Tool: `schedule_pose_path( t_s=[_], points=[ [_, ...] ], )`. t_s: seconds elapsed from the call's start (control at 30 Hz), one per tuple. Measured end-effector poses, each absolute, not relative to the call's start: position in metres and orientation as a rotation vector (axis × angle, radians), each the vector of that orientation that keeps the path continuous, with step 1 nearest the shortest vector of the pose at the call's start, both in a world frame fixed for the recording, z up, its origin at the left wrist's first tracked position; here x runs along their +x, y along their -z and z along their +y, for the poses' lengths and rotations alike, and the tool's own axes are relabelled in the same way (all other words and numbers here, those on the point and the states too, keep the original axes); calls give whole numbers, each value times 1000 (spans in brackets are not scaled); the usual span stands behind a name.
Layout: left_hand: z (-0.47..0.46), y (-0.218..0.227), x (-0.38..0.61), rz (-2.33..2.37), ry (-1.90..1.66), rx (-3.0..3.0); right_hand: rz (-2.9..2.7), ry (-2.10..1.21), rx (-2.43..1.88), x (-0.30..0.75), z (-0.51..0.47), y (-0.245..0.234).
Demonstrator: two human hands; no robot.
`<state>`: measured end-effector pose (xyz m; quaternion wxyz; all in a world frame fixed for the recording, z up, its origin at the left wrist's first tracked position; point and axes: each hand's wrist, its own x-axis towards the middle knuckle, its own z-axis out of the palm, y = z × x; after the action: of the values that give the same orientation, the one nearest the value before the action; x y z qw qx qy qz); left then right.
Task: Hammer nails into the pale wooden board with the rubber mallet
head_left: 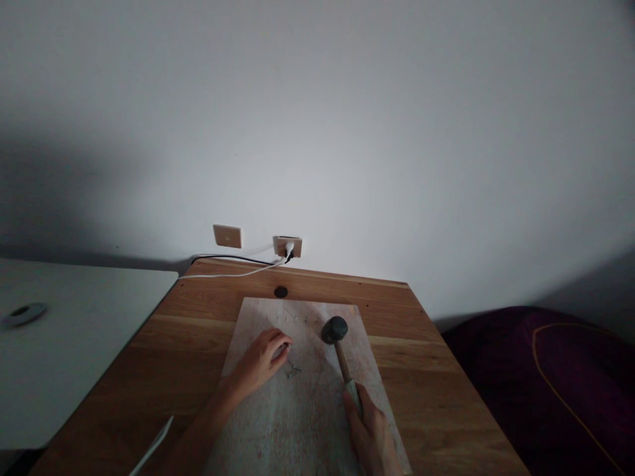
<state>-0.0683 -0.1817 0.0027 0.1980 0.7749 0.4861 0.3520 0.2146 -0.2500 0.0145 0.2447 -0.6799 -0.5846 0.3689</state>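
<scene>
My right hand (pixel 370 430) is wrapped around the grip of a mallet (pixel 342 360) with a dark, rounded head. The mallet's head is over the far right part of a pale, worn wooden board (pixel 268 423). Over the board's left half, my left hand (pixel 262 360) is closed in a pinch. A small dark bit shows at its fingertips, too small to name. Just right of those fingers, a few loose nails (pixel 292 372) lie on the board. Near the far edge, several small nails (pixel 294 318) form a rough row, some apparently standing.
The board lies on a brown wooden table (pixel 436 396) against a white wall. Cables (pixel 238 274) run along the table's back edge to a wall socket (pixel 289 246). A white table (pixel 89 344) adjoins on the left, and a purple beanbag-like thing (pixel 555 377) is on the right.
</scene>
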Motion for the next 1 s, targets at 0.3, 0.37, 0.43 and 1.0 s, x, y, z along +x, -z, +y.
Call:
schedule_pose_path(
  t_s=[0.3,0.37,0.43,1.0],
  points=[
    [-179,2,-69,1395,-963,2198,-1617,-1057,-1833,217,-250,-10],
    [-180,1,-69,1402,-950,2215,-1620,-1077,-1841,218,-250,-10],
    [-181,-1,-68,1387,-950,2234,-1619,-1061,-1854,217,-249,-11],
    [-181,-3,-66,1358,-974,2273,-1641,-983,-1901,214,-250,-14]
  ],
)
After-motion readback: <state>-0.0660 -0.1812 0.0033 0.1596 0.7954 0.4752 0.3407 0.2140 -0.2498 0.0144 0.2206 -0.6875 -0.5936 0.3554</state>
